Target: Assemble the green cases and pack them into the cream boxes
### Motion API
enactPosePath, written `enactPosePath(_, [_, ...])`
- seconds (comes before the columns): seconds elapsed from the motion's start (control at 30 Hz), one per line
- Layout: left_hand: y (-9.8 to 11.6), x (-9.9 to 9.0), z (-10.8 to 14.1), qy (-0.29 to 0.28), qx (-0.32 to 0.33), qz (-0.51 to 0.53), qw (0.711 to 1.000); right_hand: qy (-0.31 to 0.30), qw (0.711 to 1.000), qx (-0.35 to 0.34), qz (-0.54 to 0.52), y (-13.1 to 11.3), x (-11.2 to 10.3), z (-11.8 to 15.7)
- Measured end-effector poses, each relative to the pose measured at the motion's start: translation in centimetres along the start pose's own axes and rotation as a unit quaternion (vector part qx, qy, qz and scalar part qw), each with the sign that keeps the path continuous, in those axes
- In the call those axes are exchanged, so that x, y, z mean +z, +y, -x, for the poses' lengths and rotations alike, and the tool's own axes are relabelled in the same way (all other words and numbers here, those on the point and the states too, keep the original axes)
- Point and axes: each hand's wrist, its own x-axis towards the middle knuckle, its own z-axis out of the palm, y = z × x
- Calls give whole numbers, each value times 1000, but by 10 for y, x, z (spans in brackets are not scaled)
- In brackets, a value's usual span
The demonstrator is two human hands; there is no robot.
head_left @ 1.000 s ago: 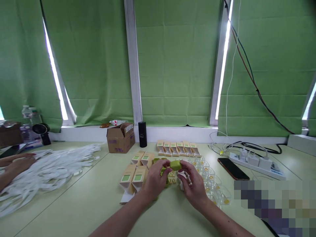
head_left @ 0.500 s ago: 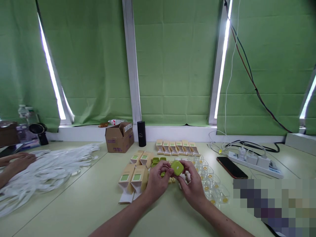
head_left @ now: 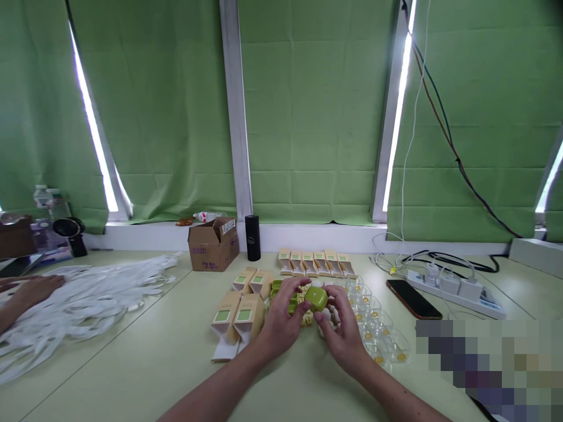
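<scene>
Between my hands, above the table, is a small green rounded-square case (head_left: 316,298) with a pale mark on top. My left hand (head_left: 285,316) grips its left side, the thumb at the lower edge. On the other side my right hand (head_left: 343,325) has it between thumb and fingers. Under and behind my left hand, more green cases (head_left: 277,285) sit partly hidden. Small white rounded pieces (head_left: 335,315) show beside my right fingers. To the right stand rows of clear plastic shells (head_left: 373,313) with yellow round spots.
Opened tan cartons with green labels (head_left: 245,316) stand at left, and a row of similar cartons (head_left: 309,264) behind. A cardboard box (head_left: 213,246), black cylinder (head_left: 252,238), phone (head_left: 413,299) and power strip (head_left: 457,293) surround the area. Far left, another person's hand (head_left: 41,290) rests on white straps (head_left: 101,299).
The green case has tilted between my fingers, its top turning away. My left fingers have spread and shifted slightly. At far left, the other person's hands have moved a little.
</scene>
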Motion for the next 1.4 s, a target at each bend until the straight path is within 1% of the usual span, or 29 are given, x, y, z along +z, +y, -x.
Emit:
enactPosePath(0.17, [3,-1,0,-55,53,-2,997,1,1000,-2,8,1,0,-1])
enactPosePath(0.27, [5,-2,1,-86,67,7,994,-1,1000,2,13,3,0,0])
enactPosePath(0.33, [6,-3,1,-93,64,17,994,2,1000,3,15,6,0,0])
enactPosePath(0.43, [8,-3,1,-84,27,23,996,8,1000,-2,25,8,0,-2])
enactPosePath(0.53, [8,-1,1,-70,-33,34,996,11,999,-7,45,8,0,-3])
enactPosePath(0.6, [6,1,1,-60,-76,66,993,8,999,-7,53,7,-2,-3])
enactPosePath(0.7, [-1,3,-2,-20,-131,141,981,15,998,3,58,6,-5,-5])
enactPosePath(0.77, [-7,3,-5,16,-147,192,970,33,995,2,90,6,-9,-7])
enactPosePath(0.8, [-10,2,-7,34,-149,214,965,30,992,-10,118,6,-10,-9])
enactPosePath(0.83, [-12,1,-9,50,-149,231,960,13,988,-28,153,6,-11,-10])
enactPosePath(0.87, [-14,0,-11,66,-151,245,956,-21,980,-50,189,6,-12,-11])
enactPosePath(0.93, [-16,-2,-14,93,-161,260,947,-104,956,-82,260,5,-12,-10])
enactPosePath(1.0, [-16,-3,-15,107,-176,270,941,-179,927,-86,319,3,-10,-8])
enactPosePath(1.1, [-13,-5,-15,112,-189,284,933,-263,885,-70,378,1,-7,-3])
enactPosePath(1.17, [-12,-5,-15,115,-192,293,930,-297,865,-61,400,1,-6,-2])
enactPosePath(1.23, [-11,-5,-15,119,-194,299,927,-318,852,-52,412,2,-5,-2])
enactPosePath(1.4, [-9,-5,-14,114,-197,311,923,-343,839,-41,420,4,-5,-3])
